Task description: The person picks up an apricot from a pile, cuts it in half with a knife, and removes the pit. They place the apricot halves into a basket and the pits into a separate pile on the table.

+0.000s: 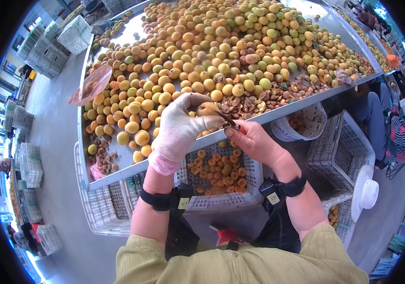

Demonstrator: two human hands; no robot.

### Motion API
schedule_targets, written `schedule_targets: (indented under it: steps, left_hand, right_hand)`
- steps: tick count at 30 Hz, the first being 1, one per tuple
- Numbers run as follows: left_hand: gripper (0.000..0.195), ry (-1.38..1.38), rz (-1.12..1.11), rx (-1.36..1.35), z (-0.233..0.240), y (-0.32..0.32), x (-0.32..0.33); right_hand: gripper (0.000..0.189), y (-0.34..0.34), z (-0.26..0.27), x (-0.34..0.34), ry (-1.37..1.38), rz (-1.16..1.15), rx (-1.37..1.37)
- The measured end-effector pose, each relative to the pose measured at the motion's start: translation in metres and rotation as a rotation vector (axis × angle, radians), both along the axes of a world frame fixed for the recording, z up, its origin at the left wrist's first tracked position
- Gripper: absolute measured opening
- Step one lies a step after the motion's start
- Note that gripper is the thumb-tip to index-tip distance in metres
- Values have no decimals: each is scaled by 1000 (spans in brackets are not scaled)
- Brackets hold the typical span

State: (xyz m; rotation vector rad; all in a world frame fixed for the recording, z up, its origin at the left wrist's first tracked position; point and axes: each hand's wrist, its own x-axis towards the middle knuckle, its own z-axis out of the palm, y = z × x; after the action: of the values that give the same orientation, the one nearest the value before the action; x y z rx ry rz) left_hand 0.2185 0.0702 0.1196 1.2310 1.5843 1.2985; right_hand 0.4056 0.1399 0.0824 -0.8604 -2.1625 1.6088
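My left hand [183, 124], in a whitish knit glove with a pink cuff, grips a yellow apricot [206, 108] between thumb and fingers. Bare, my right hand [255, 140] holds a small knife [226, 119] by its red handle, the dark blade lying against the fruit. Both hands are above the near edge of a metal table [124, 174]. Whole apricots [188, 53] are heaped across it. Beside the hands lies a pile of brown apricot pits [239, 104]. Below, a white plastic crate [220, 204] contains halved apricots [220, 170], cut faces showing on many.
A pink plastic bag [96, 83] hangs over the table's left rim. An empty-looking crate [106, 209] stands at lower left. To the right are a white basket [300, 124], another crate [344, 152] and a white stool-like object [367, 193]. A seated person [376, 120] is beyond them.
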Motion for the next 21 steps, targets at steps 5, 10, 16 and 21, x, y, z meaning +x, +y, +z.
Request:
schedule_targets:
  steps: [5, 10, 16, 21]
  left_hand:
    - [52, -679, -27, 234, -27, 5, 18]
    - [47, -1015, 69, 90, -22, 11, 36]
    - [37, -916, 241, 29, -39, 18, 62]
    - [24, -372, 381, 232, -21, 11, 63]
  right_hand:
    - [37, -20, -2, -9, 254, -127, -113]
    - [38, -9, 3, -10, 448, -354, 31]
    - [46, -3, -1, -15, 392, -385, 435]
    - [34, -4, -2, -19, 258, -304, 331]
